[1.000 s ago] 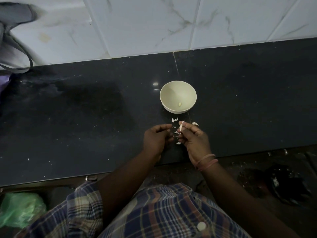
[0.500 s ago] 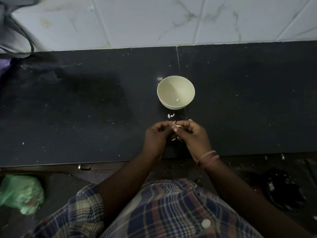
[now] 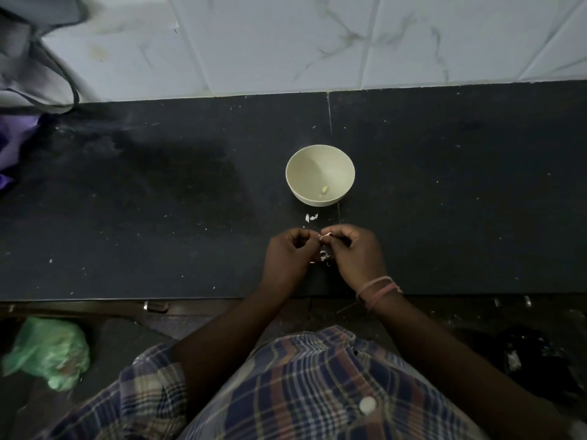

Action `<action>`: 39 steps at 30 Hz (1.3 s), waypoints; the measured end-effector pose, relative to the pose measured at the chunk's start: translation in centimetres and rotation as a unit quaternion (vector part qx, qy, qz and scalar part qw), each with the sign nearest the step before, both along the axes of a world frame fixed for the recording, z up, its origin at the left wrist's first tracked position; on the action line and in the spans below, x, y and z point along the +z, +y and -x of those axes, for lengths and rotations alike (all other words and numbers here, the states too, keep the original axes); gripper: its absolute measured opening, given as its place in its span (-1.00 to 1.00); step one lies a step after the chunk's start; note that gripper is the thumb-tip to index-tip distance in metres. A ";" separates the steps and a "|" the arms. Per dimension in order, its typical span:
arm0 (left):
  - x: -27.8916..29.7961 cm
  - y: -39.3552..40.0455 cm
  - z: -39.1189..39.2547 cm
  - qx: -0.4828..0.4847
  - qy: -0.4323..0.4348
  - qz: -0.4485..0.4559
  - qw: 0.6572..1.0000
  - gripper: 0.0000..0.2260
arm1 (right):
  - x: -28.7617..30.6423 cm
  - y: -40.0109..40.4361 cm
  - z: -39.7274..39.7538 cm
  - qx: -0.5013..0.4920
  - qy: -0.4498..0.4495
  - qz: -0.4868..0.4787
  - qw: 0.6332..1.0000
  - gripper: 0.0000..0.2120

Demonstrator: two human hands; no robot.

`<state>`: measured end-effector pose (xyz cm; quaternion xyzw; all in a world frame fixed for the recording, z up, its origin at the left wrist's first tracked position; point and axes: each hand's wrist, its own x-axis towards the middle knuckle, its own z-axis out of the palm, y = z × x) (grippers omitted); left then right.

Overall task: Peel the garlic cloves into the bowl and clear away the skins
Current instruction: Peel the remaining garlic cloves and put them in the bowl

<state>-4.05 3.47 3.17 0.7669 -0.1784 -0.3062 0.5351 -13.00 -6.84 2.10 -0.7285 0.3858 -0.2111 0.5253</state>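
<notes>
A small cream bowl [image 3: 320, 154] stands on the black counter with one peeled garlic clove [image 3: 325, 189] inside. Just in front of it my left hand [image 3: 290, 257] and my right hand [image 3: 355, 252] meet fingertip to fingertip and pinch a garlic clove [image 3: 325, 236] with pale skin between them. Loose skins [image 3: 311, 217] lie between the bowl and my hands. More skin bits [image 3: 324, 256] lie on the counter below my fingers, partly hidden by both hands.
The black counter [image 3: 158, 201] runs to a white tiled wall [image 3: 286, 42] at the back. A grey bag [image 3: 28, 58] and purple cloth [image 3: 12, 144] sit at the far left. A green plastic bag [image 3: 50, 354] lies on the floor below the counter edge.
My left hand has come over to meet the right one, and both now pinch the clove that the right hand held alone. The view has tilted a little.
</notes>
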 end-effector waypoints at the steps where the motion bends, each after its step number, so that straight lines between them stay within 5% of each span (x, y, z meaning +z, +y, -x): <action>1: 0.1 -0.1 -0.2 -0.004 -0.004 -0.003 1.000 -0.90 | 0.1 0.0 -0.2 -0.004 -0.002 0.005 1.000 -0.88; 25: 1.0 -1.0 -2.3 -0.036 0.044 -0.103 0.993 -0.88 | 0.0 0.3 -0.6 0.012 0.045 0.085 0.995 -0.79; 39: -0.5 -0.9 -2.3 -0.034 0.040 -0.105 0.993 -0.88 | -0.2 0.6 -0.7 -0.041 -0.010 -0.029 0.999 -0.85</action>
